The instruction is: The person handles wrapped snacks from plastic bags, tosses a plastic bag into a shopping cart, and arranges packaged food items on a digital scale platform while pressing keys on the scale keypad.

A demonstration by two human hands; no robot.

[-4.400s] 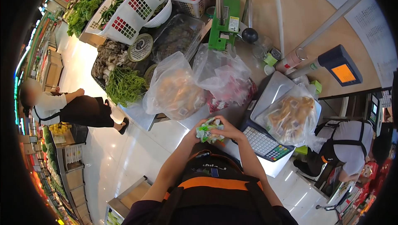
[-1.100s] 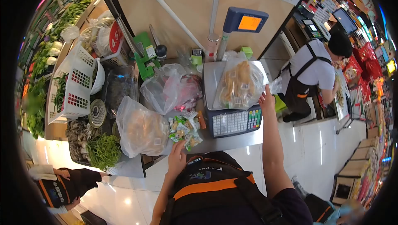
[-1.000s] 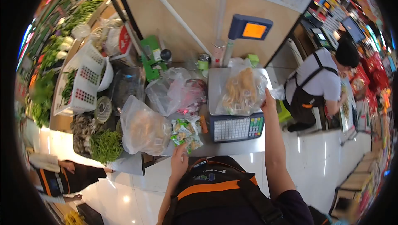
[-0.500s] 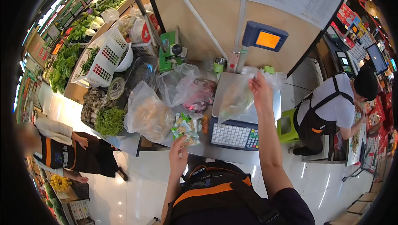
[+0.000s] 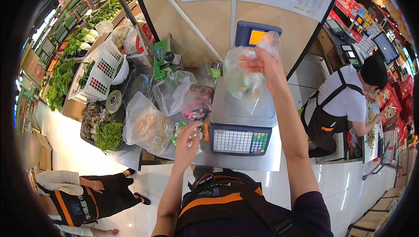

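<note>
My right hand (image 5: 267, 69) grips the gathered top of a clear plastic bag (image 5: 244, 77) with pale and greenish contents. The bag hangs over the metal plate (image 5: 231, 111) of the weighing scale, partly in front of its orange display (image 5: 256, 37). My left hand (image 5: 187, 143) is at the counter's front edge with fingers curled together; what they hold, if anything, is too small to make out. Just behind it lies a green and white packet (image 5: 178, 128), partly covered by the hand. The scale's keypad (image 5: 232, 140) is to the right of that hand.
On the counter's left are a large plastic bag of light-brown goods (image 5: 148, 123), a bag with pink contents (image 5: 197, 102) and a green bag-sealing device (image 5: 163, 60). White basket (image 5: 98, 77) and greens (image 5: 110, 135) stand farther left. Co-workers stand left (image 5: 83, 200) and right (image 5: 338, 97).
My right hand has lifted the bag off the scale plate, upward toward the display. My left hand has shifted slightly up over the packet. The view has turned a little.
</note>
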